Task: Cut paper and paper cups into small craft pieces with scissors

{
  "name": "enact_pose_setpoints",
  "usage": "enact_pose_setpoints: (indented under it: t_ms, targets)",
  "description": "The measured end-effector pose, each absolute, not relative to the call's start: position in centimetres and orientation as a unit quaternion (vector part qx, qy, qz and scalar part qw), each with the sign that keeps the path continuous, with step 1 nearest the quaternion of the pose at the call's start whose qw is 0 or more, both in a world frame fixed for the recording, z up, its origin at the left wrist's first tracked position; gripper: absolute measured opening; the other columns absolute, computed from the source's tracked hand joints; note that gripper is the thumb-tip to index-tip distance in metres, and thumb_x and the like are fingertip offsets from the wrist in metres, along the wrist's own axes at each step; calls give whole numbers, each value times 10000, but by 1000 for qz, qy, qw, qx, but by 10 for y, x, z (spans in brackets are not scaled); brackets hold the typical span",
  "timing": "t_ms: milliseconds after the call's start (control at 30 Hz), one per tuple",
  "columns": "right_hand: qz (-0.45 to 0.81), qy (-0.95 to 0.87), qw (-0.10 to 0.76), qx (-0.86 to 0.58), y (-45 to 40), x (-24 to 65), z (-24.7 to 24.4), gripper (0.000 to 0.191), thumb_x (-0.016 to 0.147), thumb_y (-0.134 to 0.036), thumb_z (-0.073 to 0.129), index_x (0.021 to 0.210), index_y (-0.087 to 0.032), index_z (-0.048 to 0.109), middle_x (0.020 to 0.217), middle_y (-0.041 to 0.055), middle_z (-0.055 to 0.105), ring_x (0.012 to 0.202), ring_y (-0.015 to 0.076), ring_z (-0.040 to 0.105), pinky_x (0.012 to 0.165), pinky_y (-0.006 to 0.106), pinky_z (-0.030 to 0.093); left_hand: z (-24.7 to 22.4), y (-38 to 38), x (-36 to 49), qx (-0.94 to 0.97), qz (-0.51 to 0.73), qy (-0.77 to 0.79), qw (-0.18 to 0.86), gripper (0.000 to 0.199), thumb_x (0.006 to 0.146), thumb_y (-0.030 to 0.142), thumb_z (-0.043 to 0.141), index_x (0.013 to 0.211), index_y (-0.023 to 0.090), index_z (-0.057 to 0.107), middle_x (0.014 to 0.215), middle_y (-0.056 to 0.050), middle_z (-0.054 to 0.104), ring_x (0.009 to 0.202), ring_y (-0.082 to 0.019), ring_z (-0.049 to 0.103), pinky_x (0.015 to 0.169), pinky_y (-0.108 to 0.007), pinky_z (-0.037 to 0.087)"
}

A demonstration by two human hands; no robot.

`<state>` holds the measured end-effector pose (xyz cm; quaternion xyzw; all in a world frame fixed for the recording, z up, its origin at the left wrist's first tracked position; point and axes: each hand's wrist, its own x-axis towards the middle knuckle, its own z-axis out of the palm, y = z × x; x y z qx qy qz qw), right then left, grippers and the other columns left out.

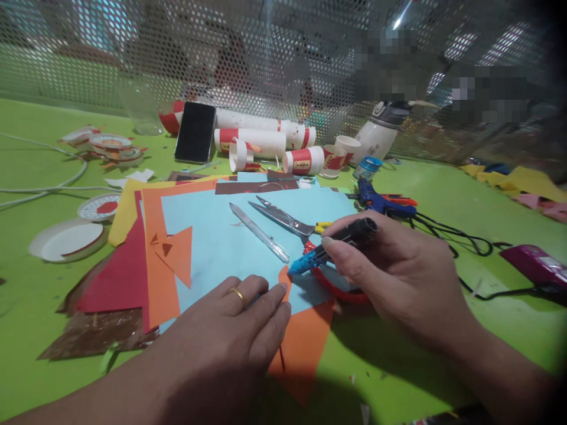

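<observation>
My right hand is closed around a black-and-blue marker pen. The pen slants down, its blue end at the upper edge of a small orange paper piece. Stretched flat over the light blue paper, my left hand presses that small piece with its fingertips; a gold ring is on one finger. Just beyond the pen lie scissors with red handles, partly hidden by my right hand. A clear pen rests beside their blades. A larger orange paper piece sticks out near my left fingertips.
Red paper and orange sheets lie at left, near paper plates. Behind stand a phone, paper cups and a white bottle. A blue glue gun with a black cord lies right. Perforated metal mesh borders the table.
</observation>
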<state>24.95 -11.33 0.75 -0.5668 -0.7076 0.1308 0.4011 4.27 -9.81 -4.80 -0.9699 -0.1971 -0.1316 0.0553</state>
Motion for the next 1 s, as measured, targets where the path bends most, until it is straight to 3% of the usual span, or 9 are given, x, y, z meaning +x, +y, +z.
enact_pose_setpoints:
  t_ms: [233,467,633,833,1000]
  targets:
    - [120,-705,400,-573,-112,249,4,155,842,-292,631,803,-142,639,633,-6,593,525,109,496,482,230,391,-47,-98,43,-970,-133,-200,48,386,825,118,393,1143,118,613,1206,-102,627,942,-271,554,775,-406,462]
    - [43,-725,388,-567,-112,244,2,208,821,-333,659,706,-174,589,611,-9,609,511,114,504,476,238,387,-37,-99,44,-974,-107,-198,36,434,816,58,375,1196,92,582,1222,-131,611,960,-272,550,780,-416,467]
    - [47,-727,382,-569,-116,242,4,217,820,-360,655,706,-199,564,603,-15,597,500,120,488,468,259,379,-31,-104,44,-973,-92,-210,21,418,830,112,419,1219,84,567,1247,-156,592,990,-287,539,823,-435,459]
    - [-18,-651,467,-599,-127,245,21,195,829,-329,643,681,-247,545,564,-31,569,481,122,501,454,268,375,-43,-97,40,-978,-123,-170,25,446,819,201,457,1238,70,537,1253,-188,577,988,-307,525,790,-451,455]
    - [44,-653,470,-592,-122,246,12,240,820,-348,646,633,-241,538,511,-43,532,426,118,489,411,258,391,-41,-98,39,-976,-120,-178,20,462,794,151,470,1248,81,523,1238,-183,586,993,-306,529,789,-454,455]
